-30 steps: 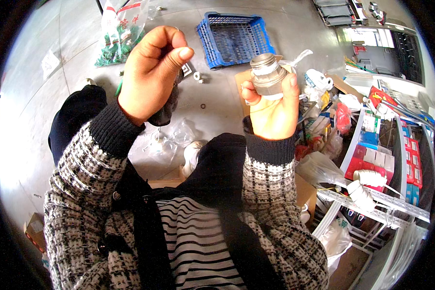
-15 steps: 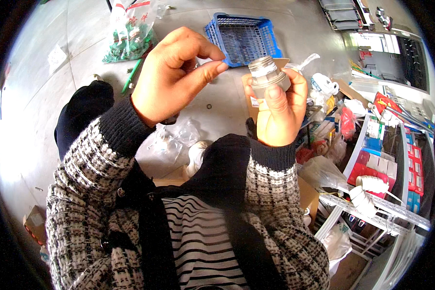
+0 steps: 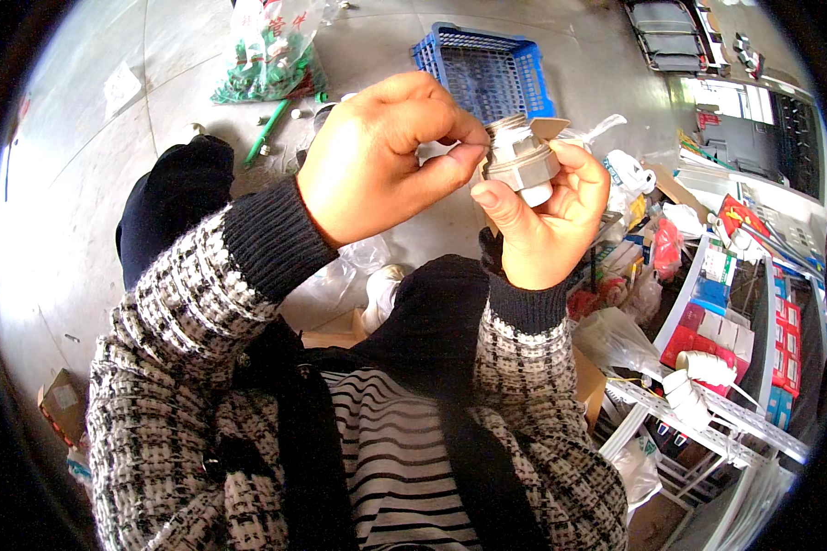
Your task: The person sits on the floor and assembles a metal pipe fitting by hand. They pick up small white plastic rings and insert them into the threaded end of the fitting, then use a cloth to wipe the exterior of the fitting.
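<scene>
Upper middle of frame: silver threaded metal pipe fitting (image 3: 520, 158) gripped in right hand (image 3: 540, 220), left hand (image 3: 381, 156) pinching its rim. Behind, blue plastic mesh basket (image 3: 487, 69), contents unclear.

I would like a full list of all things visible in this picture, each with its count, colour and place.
metal threaded fitting: one, silver-grey, held in the air between both hands
plastic basket: one, blue, on the floor behind the hands
bag of green parts: one, clear with green contents, on the floor at upper left
green stick: one, green, on the floor below that bag
clear plastic bags: a few, transparent, on the floor under the hands
wire rack: one, white, at right, with red and blue boxes
cardboard box: one, brown, at lower left
left hand: one, fingertips pinching the fitting's edge
right hand: one, holding the fitting from below
</scene>
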Available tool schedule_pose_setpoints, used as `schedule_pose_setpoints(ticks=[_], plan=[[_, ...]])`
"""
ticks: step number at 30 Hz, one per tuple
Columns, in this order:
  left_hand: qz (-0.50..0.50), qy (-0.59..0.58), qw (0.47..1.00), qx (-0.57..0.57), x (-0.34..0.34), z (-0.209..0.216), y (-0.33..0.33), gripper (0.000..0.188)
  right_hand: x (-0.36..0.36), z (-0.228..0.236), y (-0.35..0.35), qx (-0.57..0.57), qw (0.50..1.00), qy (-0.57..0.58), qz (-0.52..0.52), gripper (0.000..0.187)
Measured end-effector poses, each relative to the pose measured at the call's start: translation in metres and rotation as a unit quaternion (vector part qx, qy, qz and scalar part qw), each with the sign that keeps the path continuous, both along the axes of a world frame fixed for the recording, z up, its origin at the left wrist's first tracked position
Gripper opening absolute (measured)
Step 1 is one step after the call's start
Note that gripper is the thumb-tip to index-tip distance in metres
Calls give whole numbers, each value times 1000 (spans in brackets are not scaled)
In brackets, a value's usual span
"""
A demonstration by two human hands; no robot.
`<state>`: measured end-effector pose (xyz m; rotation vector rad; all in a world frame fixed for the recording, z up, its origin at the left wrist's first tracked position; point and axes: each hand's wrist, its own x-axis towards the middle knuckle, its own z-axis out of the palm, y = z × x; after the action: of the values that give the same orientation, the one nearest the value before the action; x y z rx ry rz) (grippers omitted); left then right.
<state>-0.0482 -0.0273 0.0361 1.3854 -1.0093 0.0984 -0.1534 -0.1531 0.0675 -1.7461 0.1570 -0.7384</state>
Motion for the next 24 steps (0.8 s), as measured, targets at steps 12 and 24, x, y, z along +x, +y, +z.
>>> schedule_pose_setpoints(ticks=[12, 24], plan=[[8, -11, 999, 50, -1, -4, 1, 12, -3, -3, -2, -96, 995, 12, 1, 62], [9, -39, 997, 61, -3, -6, 2, 15, -7, -7, -10, -255, 966, 8, -49, 59]])
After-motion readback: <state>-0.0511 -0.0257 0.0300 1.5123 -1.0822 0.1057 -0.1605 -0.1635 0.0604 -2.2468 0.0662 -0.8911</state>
